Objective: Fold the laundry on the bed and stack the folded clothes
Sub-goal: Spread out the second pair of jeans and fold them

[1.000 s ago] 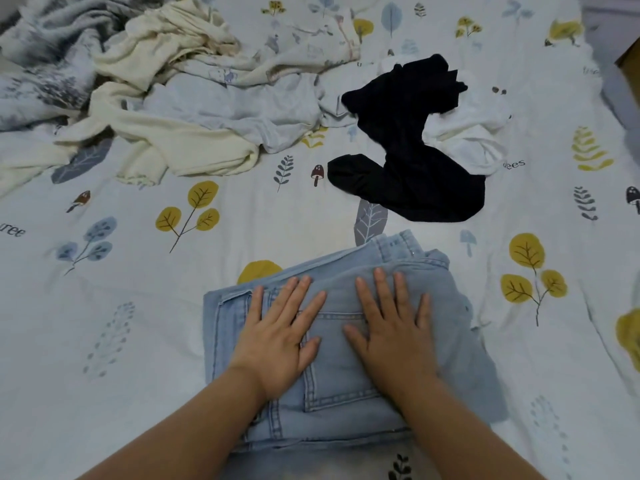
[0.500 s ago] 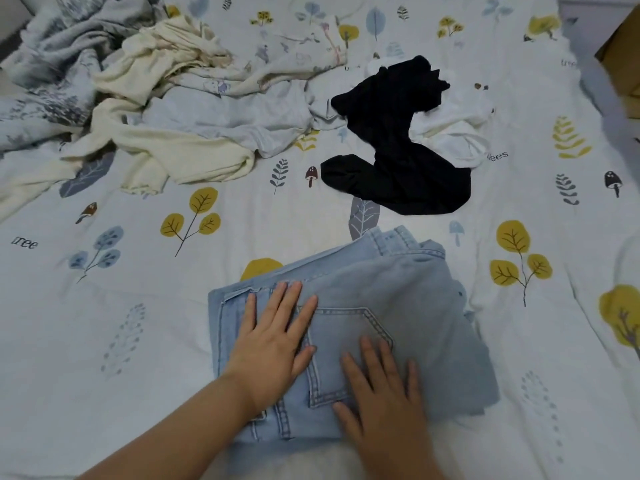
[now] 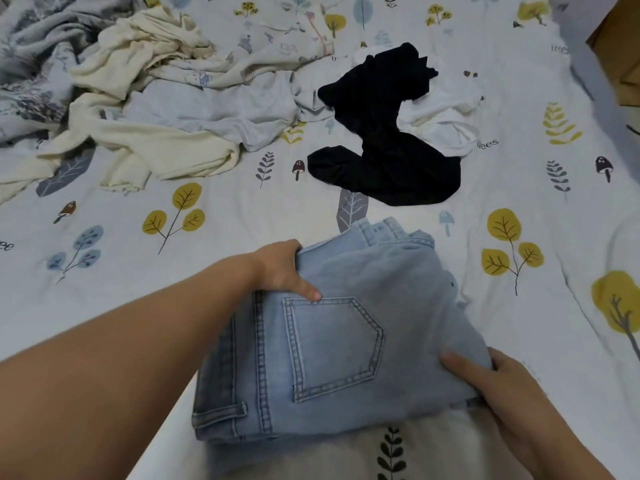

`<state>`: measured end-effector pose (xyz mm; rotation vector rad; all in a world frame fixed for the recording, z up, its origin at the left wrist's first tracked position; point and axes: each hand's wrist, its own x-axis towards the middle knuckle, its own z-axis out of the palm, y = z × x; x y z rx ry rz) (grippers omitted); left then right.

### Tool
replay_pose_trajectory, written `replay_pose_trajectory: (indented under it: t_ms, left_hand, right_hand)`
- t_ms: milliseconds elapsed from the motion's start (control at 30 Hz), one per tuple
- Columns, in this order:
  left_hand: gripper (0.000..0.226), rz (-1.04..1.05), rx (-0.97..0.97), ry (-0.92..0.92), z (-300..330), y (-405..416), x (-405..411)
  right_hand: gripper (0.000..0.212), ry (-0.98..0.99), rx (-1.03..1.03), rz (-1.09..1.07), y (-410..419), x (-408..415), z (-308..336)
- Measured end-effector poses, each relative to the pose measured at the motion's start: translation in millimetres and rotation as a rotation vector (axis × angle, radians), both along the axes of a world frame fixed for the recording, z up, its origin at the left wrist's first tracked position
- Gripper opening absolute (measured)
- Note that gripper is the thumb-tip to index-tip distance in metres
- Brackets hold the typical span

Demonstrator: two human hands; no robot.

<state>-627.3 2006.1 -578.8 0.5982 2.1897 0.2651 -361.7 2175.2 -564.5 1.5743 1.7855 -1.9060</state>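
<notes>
The left hand [image 3: 282, 268] grips the far-left edge of the folded jeans [image 3: 332, 341], thumb lying on top of the denim just above the back pocket [image 3: 334, 344], the other fingers tucked under the edge and out of sight. The right hand [image 3: 498, 386] holds the near-right edge, thumb pressed on top, fingers curled beneath the fold. Between the two hands the jeans form a thick, roughly rectangular bundle, pocket side up. Its long axis runs on a diagonal from the near-left corner, by the left forearm, to the far-right, where the waistband [image 3: 388, 230] pokes out beyond the left hand. The pocket's pointed tip faces the right hand. Whether the bundle rests on the bed sheet [image 3: 104, 306] or is lifted just clear of it cannot be told.

Beyond the left hand, well apart from the jeans, a black garment [image 3: 384, 140] lies crumpled in a bent shape, partly overlapping a white garment [image 3: 440, 123] on its right. Farther off to the left of both hands sprawls an unfolded heap: a cream garment [image 3: 145, 143], a pale grey garment [image 3: 221, 109] and a printed light garment [image 3: 273, 43]. A grey patterned blanket [image 3: 34, 64] is bunched at the far left. A cardboard box [image 3: 616, 53] shows at the far right, past the bed's edge.
</notes>
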Motion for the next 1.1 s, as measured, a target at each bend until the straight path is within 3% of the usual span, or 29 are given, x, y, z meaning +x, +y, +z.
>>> replay_pose_trajectory:
  t_ms: [67,200,300,367,467,567,700,833,1100]
  left_hand:
    - [0.075,0.028,0.001,-0.093,2,5,-4]
    - [0.065,0.109,-0.026,-0.382,13,9,-12]
    - [0.066,0.115,-0.056,-0.563,23,9,-15]
    - [0.054,0.121,-0.043,-0.563,23,8,-12]
    - [0.028,0.139,0.028,-0.457,22,3,-5]
    - [0.028,0.123,0.112,-0.416,28,-4,1]
    - [0.035,0.107,0.219,-0.362,52,-21,4]
    - [0.028,0.232,0.353,-0.372,88,-54,6]
    - [0.024,0.417,0.489,-0.337,193,-125,23]
  right_hand:
    - [0.044,0.196,-0.215,-0.145,-6,4,1]
    - [0.042,0.49,-0.508,-0.584,-36,7,-11]
    - [0.022,0.486,-0.582,-0.711,-70,4,-22]
    - [0.019,0.378,-0.428,-0.669,-88,0,-29]
    - [0.036,0.3,-0.12,-0.52,-105,-11,-36]
    - [0.05,0.263,0.004,-0.538,-114,-19,-34]
    - [0.05,0.351,0.085,-0.552,-117,-28,-12]
    - [0.052,0.413,0.144,-0.424,-114,-33,31]
    - [0.062,0.544,0.077,-0.276,-134,-50,134]
